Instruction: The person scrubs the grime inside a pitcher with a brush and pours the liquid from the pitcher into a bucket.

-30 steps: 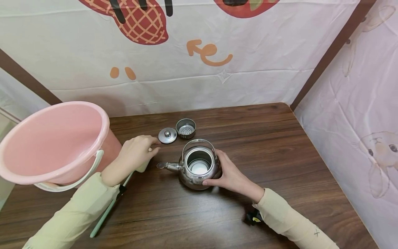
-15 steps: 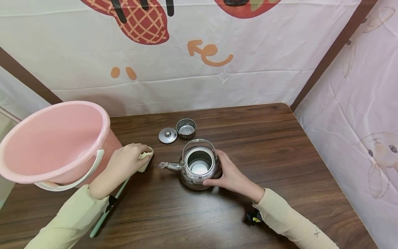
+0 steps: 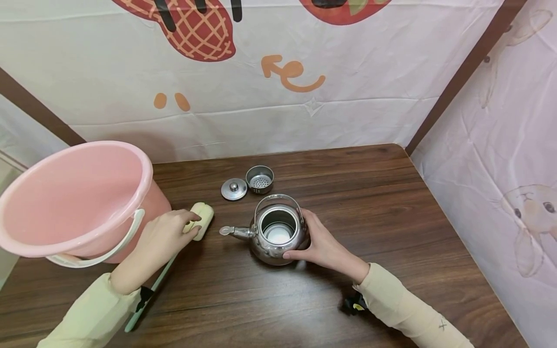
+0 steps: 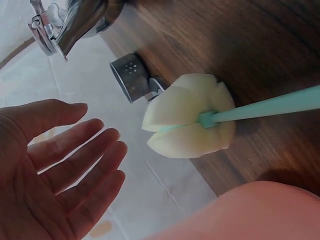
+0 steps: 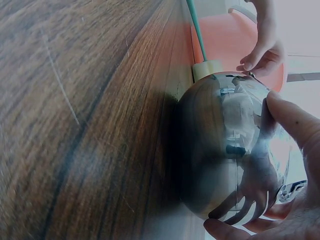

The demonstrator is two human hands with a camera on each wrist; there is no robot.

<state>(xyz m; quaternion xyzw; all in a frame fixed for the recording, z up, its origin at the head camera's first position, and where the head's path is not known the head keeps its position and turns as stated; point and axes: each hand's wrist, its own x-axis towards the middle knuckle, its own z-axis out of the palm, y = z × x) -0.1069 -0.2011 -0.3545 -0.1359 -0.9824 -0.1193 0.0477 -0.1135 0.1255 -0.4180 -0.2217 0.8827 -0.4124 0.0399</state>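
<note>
In a screened-off, home-like corner, a wood-grain table (image 3: pixel 348 193) is standing against white cloth (image 3: pixel 370 116) showing red and orange prints, while pinkish cloth (image 3: pixel 478 150) with a printed rabbit (image 3: pixel 535 208) is hanging along the right side. A pink bucket (image 3: pixel 78 188) and steel kettle (image 3: pixel 264 249) are giving a household look; the cloth is hiding the wider room.

We count one kettle (image 3: pixel 274 253) in our right fingers (image 5: pixel 222 230), one brush (image 4: pixel 170 110) near our left fingers (image 4: pixel 90 152), one bucket (image 3: pixel 126 164) beside these, one lid (image 3: pixel 234 190) and one strainer (image 3: pixel 260 182) farther off beyond them, and one table (image 3: pixel 370 203) under both sets of fingers.
</note>
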